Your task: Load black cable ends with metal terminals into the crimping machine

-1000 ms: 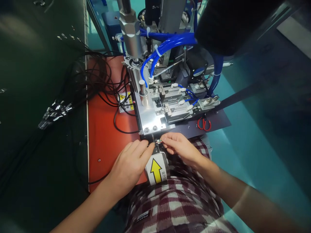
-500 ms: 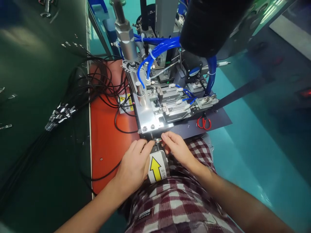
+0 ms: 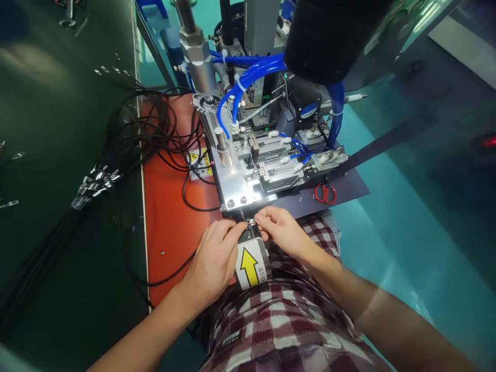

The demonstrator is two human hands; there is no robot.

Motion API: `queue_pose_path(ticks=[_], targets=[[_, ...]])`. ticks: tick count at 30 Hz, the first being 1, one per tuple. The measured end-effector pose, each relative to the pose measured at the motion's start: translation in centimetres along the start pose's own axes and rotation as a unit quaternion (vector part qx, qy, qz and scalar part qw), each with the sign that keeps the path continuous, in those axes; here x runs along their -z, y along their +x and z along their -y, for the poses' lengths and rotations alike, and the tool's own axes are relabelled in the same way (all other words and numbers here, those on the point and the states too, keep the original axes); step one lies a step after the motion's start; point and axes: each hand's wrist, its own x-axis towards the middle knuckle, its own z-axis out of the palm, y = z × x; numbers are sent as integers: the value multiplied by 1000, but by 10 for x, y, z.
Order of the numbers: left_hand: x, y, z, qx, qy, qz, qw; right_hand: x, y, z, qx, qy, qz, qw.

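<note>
A small metal connector (image 3: 251,222) lies between the fingertips of both hands, at the front edge of the machine (image 3: 267,175). My right hand (image 3: 279,230) pinches its right end between thumb and forefinger. My left hand (image 3: 217,253) is closed, with thumb and forefinger together at the connector's left end; a black cable runs under this hand from the left. Just below the fingertips sits a white label with a yellow arrow (image 3: 249,266). What the curled fingers of my left hand hold is hidden.
Black cables (image 3: 155,124) spread over the orange plate (image 3: 166,227), and a bundle with metal ends (image 3: 96,183) lies on the dark green surface at left. Red-handled scissors (image 3: 325,194) lie right of the machine. A black cylinder (image 3: 329,41) hangs above.
My right fingertips have shifted slightly left, closer to my left thumb, with the connector between them. The whole view has moved a little.
</note>
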Motion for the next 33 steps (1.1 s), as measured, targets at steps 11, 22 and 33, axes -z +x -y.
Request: queue_pose_path(ticks=[11, 22, 33], targets=[[-4, 0, 1, -14, 31, -5, 999, -3, -7, -5, -40, 93, 28, 994], [-3, -1, 1, -15, 15, -6, 1000, 6, -5, -22, 9, 55, -95, 994], [-1, -1, 1, -7, 18, 6, 1000, -13, -7, -7, 19, 73, -60, 995]])
